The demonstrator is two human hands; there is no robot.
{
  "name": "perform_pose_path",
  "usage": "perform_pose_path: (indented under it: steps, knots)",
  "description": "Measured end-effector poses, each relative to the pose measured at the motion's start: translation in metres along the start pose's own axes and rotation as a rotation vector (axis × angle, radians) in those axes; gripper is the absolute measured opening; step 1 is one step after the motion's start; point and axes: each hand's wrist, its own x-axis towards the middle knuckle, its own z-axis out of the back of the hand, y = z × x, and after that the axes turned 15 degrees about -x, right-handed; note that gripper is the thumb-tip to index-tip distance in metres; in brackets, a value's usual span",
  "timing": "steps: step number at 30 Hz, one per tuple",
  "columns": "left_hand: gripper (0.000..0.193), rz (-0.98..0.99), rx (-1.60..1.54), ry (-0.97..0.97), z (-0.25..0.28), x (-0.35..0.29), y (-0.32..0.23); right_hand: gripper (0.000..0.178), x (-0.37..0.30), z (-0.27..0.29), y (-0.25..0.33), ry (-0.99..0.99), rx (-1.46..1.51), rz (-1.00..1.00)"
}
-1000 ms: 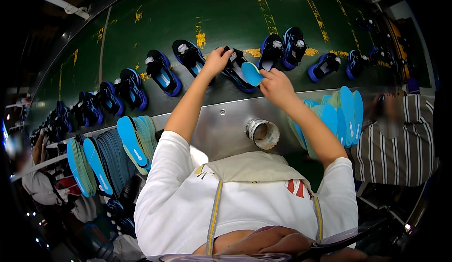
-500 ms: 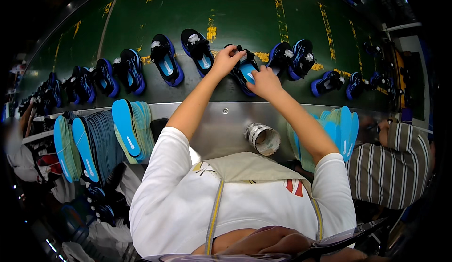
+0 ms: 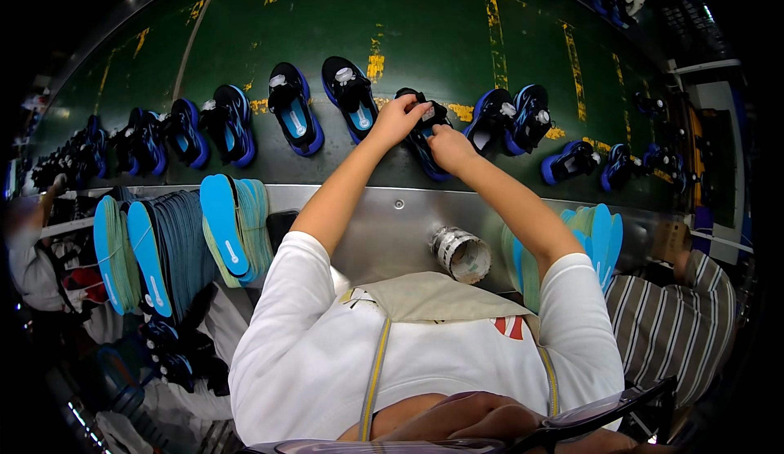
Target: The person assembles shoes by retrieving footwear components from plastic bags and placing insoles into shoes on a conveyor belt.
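A black sneaker with a blue-purple sole (image 3: pixel 426 157) lies on the green table in front of me, heel toward me. My left hand (image 3: pixel 398 121) is closed in a pinch on its tongue, beside a pale wad in the upper. At the shoe's opening, my right hand (image 3: pixel 452 149) is curled with its fingertips reaching inside; what they grip is hidden. Little of the blue insole shows in this shoe. Left of it stands another sneaker (image 3: pixel 349 99) with its blue insole in view. To the right is a similar sneaker (image 3: pixel 488 119), close to my right hand.
Stacks of blue insoles (image 3: pixel 226 224) stand at the near edge on the left, with more insoles (image 3: pixel 602 242) on the right. A round, crusted container (image 3: pixel 462 254) sits on the metal ledge. Several sneakers line the green table (image 3: pixel 318 21). A person in a striped shirt (image 3: pixel 674 319) is at the right.
The blue insole, plainly visible in the shoe before, is now mostly hidden inside it. My right hand has moved to the shoe's opening. My left hand remains at the tongue.
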Motion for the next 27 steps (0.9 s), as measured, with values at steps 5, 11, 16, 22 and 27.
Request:
perform_pose_path:
  steps: [5,11,16,22,27]
  knots:
    - [0.024,0.05,0.004,0.021,0.001,0.0,-0.005,0.019,0.015,0.014,-0.004,0.348,-0.194,0.14]
    - [0.024,0.061,-0.015,0.038,0.007,-0.001,-0.006,0.027,0.019,0.011,0.0,0.384,-0.367,0.226]
    - [0.028,-0.208,0.182,-0.08,0.002,0.0,0.007,0.019,0.024,-0.009,-0.006,0.275,-0.397,0.341]
    - [0.029,-0.507,0.405,-0.14,-0.021,-0.01,0.003,0.031,0.006,0.018,-0.01,0.432,-0.109,0.258]
    - [0.04,-0.304,0.545,-0.036,-0.032,-0.015,-0.005,0.049,-0.022,0.035,0.007,0.423,0.091,0.147]
